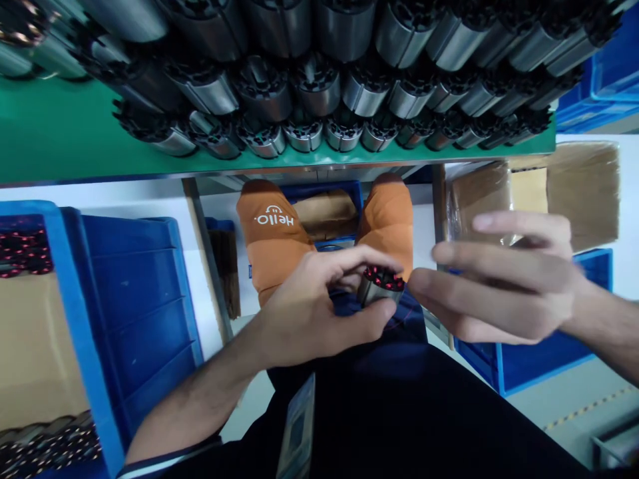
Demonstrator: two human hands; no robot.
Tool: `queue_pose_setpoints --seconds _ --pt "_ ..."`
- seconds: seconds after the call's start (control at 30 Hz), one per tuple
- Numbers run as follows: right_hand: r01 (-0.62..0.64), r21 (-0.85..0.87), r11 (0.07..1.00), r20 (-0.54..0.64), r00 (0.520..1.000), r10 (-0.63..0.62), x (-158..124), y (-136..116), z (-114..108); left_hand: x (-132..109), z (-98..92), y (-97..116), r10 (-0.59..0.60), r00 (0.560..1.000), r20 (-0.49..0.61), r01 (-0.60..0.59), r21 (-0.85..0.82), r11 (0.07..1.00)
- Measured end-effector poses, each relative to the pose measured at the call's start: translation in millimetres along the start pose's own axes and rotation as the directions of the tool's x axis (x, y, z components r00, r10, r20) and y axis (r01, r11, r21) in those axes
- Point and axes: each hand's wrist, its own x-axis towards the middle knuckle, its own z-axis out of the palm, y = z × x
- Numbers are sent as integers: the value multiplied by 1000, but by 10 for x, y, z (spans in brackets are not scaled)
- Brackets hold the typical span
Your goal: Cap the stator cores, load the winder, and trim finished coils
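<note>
My left hand (332,303) is wrapped round a motor stator (379,293), a metal cylinder with a black slotted end and red windings, held above my lap. Its thumb and fingers press on the stator's sides, and the slotted end faces up. Just to the right, my right hand (504,279) is raised with its fingers apart and blurred by motion. Nothing shows between those fingers, and they are apart from the stator. Several rows of similar stators (314,86) stand upright on the green bench (54,133) in front of me.
At the left stands a blue crate (134,319) beside another holding cardboard and wound stators (50,439). Orange sleeves (274,239) cover my knees. A blue bin (544,362) and cardboard boxes (582,193) are at the right. The bench edge (299,169) runs across in front.
</note>
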Motion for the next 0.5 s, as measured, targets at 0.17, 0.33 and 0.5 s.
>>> queue_pose_setpoints --seconds 0.17,0.33,0.5 --pt "98 -14 995 356 931 -86 41 74 -282 -3 -21 -38 82 991 -105 -69 126 990" --pt "-548 211 810 708 656 259 -6 189 -124 -39 73 -75 437 891 -126 -334 469 817" --pt "-194 29 981 552 821 147 -26 48 29 -44 29 -32 507 860 -52 -345 674 654"
